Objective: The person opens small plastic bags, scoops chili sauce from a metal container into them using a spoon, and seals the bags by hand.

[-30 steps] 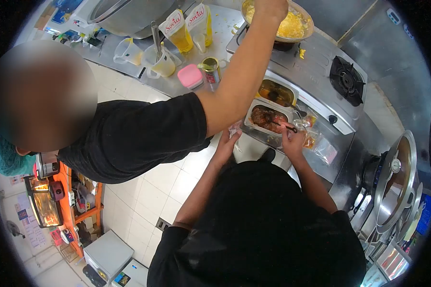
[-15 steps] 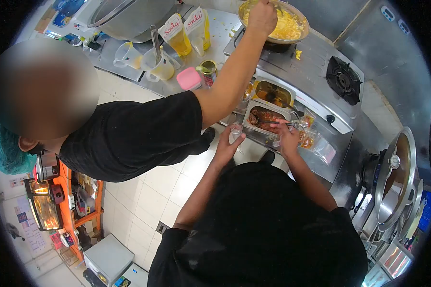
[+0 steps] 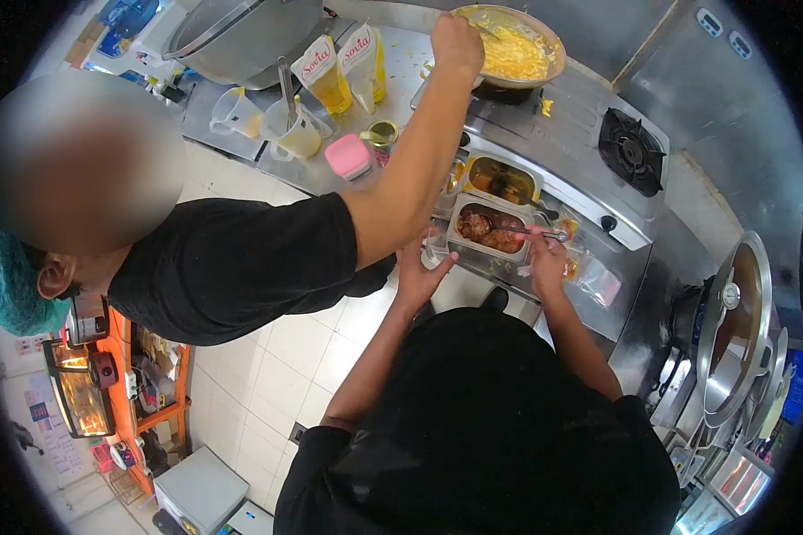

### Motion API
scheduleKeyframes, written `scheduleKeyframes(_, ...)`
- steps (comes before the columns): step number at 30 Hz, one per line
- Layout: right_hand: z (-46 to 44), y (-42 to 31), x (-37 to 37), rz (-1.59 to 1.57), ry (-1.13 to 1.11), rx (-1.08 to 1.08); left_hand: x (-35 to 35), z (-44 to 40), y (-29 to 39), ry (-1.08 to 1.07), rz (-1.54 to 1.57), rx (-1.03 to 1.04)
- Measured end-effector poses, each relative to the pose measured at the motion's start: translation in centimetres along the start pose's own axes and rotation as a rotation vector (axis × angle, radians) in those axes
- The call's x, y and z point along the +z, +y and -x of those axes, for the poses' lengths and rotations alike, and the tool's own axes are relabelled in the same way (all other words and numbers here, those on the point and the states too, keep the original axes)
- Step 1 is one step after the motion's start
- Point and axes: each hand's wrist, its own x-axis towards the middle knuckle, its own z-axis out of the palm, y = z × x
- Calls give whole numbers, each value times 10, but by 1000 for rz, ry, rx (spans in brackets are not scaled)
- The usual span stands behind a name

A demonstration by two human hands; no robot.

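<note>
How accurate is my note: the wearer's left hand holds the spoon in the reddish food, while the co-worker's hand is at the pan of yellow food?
One slip, the hand: in the head view the wearer's right hand holds the spoon in the reddish food. The co-worker's hand is at the pan of yellow food.

Bright, whitish light fills the kitchen fairly evenly; its source is out of frame. The floor (image 3: 268, 357) is among the palest areas, while the wearer's black shirt (image 3: 482, 428) swallows nearly all detail. Soft sheen spreads over the steel wall (image 3: 714, 116) and the bench (image 3: 403, 67), and the big lid (image 3: 740, 330) carries brighter reflections. A glass cabinet (image 3: 85, 397) glows warm orange at lower left. Wide-angle distortion bends straight lines toward the rim, where the round view fades into black corners. A smooth round blur covers the co-worker's head (image 3: 80, 165).
</note>
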Motion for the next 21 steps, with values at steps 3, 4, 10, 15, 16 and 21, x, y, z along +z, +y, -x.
scheduleKeyframes(3,-2,3,0,567,-372,-680,-3,1,9,-24,60,-52)
scheduleKeyframes(4,1,-3,1,569,-372,-680,-4,2,12,-39,142,-113)
scheduleKeyframes(10,17,-3,7,707,-168,-658,2,5,-3,-44,182,-86)
scheduleKeyframes(15,16,15,28,350,-175,-360,-1,5,0,-110,165,-124)
scheduleKeyframes(16,16,15,29,349,-176,-362,-3,5,3,-117,140,-123)
scheduleKeyframes(21,9,30,25,251,-222,-450,-6,7,10,-117,161,-183)
